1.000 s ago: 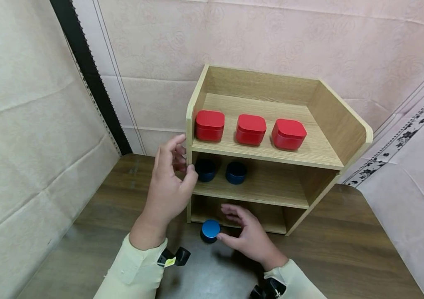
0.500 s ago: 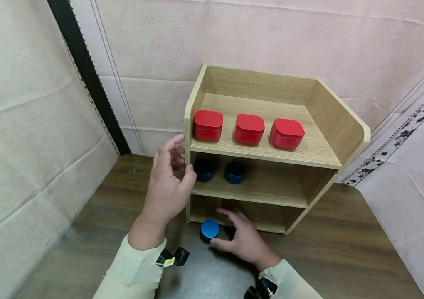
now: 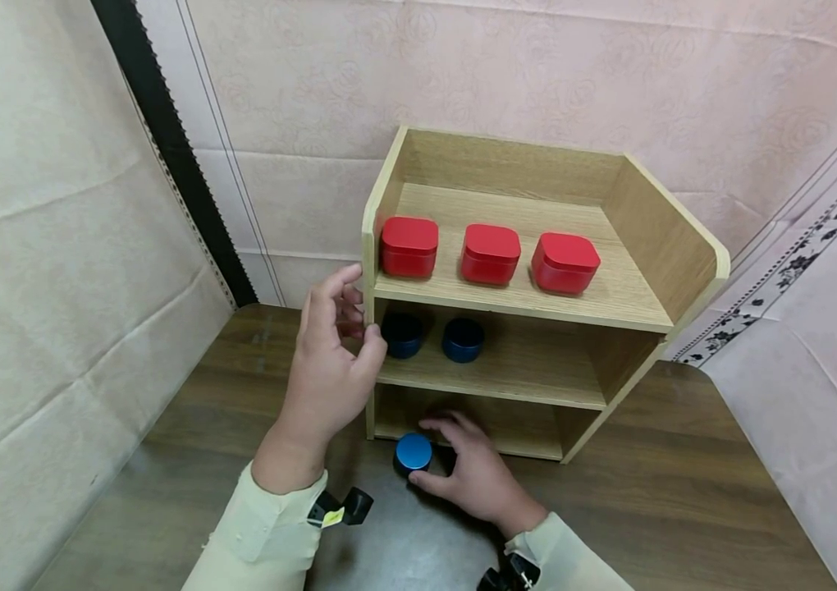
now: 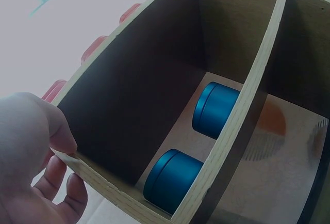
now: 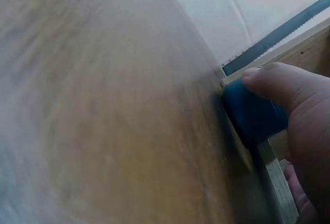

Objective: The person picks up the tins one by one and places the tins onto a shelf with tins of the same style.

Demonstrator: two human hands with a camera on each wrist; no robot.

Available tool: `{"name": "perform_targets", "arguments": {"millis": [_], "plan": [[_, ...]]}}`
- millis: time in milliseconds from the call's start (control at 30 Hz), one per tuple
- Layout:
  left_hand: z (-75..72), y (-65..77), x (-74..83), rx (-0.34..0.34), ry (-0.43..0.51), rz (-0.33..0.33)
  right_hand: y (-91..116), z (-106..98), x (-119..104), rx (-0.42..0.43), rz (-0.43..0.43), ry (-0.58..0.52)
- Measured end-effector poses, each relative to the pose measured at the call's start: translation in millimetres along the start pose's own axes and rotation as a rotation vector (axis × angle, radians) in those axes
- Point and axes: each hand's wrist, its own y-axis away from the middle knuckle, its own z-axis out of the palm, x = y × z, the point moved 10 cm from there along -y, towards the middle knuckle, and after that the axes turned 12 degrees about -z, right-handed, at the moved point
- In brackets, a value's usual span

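My left hand (image 3: 333, 353) holds the left side panel of a wooden shelf unit (image 3: 522, 308). In the left wrist view, the thumb (image 4: 63, 136) lies along the panel's edge with fingers on the other side. My right hand (image 3: 473, 472) is curved beside a round blue tin (image 3: 414, 452) on the table before the bottom shelf. Its thumb is at the tin's near side, its fingers behind; a small gap shows at the fingertips. In the right wrist view, the thumb (image 5: 270, 79) overlaps the tin (image 5: 252, 111). Two more blue tins (image 3: 402, 335) (image 3: 463, 340) stand on the middle shelf.
Three red square boxes (image 3: 409, 246) (image 3: 491, 254) (image 3: 564, 263) stand in a row along the front of the top shelf. Pale cloth (image 3: 537, 74) hangs behind the unit and at both sides. The wooden table (image 3: 692, 492) extends to the right.
My right hand has moved left, bringing its thumb and fingers closer around the blue tin on the table. My left hand has kept its hold on the panel.
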Motion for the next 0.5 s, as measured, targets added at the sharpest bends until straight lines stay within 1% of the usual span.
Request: {"name": "perform_targets", "arguments": {"millis": [167,500], "plan": [[-0.5,0.2,0.4,0.007,0.005,0.006,-0.1,-0.3,-2.6,-0.005,-0.005,0.009],[-0.9,0.3,1.3,0.014,0.016,0.019,-0.3,-0.2,-2.2,-0.019,0.016,-0.003]]}}
